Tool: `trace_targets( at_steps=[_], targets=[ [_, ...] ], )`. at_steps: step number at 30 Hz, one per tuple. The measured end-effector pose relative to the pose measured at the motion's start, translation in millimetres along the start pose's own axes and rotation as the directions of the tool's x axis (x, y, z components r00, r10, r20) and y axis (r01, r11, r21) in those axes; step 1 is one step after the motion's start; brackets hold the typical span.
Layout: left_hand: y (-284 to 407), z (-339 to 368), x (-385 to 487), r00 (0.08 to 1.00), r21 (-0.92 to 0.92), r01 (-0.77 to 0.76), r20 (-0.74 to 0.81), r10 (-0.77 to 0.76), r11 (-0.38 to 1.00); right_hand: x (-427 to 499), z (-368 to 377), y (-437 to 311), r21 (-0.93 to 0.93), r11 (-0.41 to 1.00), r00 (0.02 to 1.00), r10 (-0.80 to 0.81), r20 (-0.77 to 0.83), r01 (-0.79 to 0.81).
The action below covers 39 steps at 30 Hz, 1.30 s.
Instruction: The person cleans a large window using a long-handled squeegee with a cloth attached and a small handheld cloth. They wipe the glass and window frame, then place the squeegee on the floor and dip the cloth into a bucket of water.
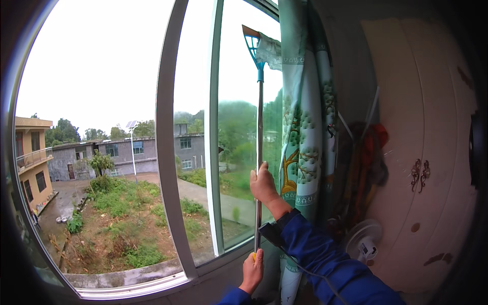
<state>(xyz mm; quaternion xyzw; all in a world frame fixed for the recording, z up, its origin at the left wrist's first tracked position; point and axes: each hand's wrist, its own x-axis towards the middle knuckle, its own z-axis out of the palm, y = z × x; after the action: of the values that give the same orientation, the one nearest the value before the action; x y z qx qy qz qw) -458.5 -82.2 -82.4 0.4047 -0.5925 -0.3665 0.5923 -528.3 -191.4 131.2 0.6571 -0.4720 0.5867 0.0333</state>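
Note:
Both my hands are wrapped around the metal pole (260,126) of a long-handled tool, held nearly upright before the window. My right hand (265,185) grips it about midway up. Lower down, my left hand (252,271) closes around its bottom end, where a bit of yellow shows. At the top is a fan-shaped blue plastic head (251,44) with a brown edge. A pale, wet-looking cloth (270,51) hangs from its right side. The head is in front of the sliding window pane (238,152); whether the cloth touches the glass I cannot tell.
A green and white patterned curtain (301,152) hangs close to the cloth and my right hand. The window frame (167,133) has an open section at left. Right of the curtain stand a white fan (364,240) and a pale wardrobe (411,114). A cable (316,272) runs along my right sleeve.

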Motion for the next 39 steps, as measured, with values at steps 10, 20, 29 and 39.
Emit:
trace_targets(
  at_steps=[10, 20, 29, 39],
  targets=[
    [-158, -57, -170, 0.981, 0.105, 0.189, 0.012, -0.192, 0.976, -329, 79, 67, -0.007, 0.956, 0.872, 0.269, 0.408, -0.292],
    [-167, -94, -226, 0.931, 0.154, 0.365, -0.037, -0.364, 0.918, -509, 118, 82, -0.014, 0.944, 0.841, -0.288, 0.457, 0.330],
    [-81, -54, -89, 0.997, 0.128, 0.007, -0.073, 0.003, 0.992, -114, 37, 48, 0.394, 0.885, 0.948, 0.135, 0.288, -0.246],
    [60, 56, 85, 0.956, -0.155, -0.278, 0.051, 0.288, 0.948, 132, -78, -5, 0.407, 0.913, 0.934, -0.151, 0.323, 0.007]
  ],
)
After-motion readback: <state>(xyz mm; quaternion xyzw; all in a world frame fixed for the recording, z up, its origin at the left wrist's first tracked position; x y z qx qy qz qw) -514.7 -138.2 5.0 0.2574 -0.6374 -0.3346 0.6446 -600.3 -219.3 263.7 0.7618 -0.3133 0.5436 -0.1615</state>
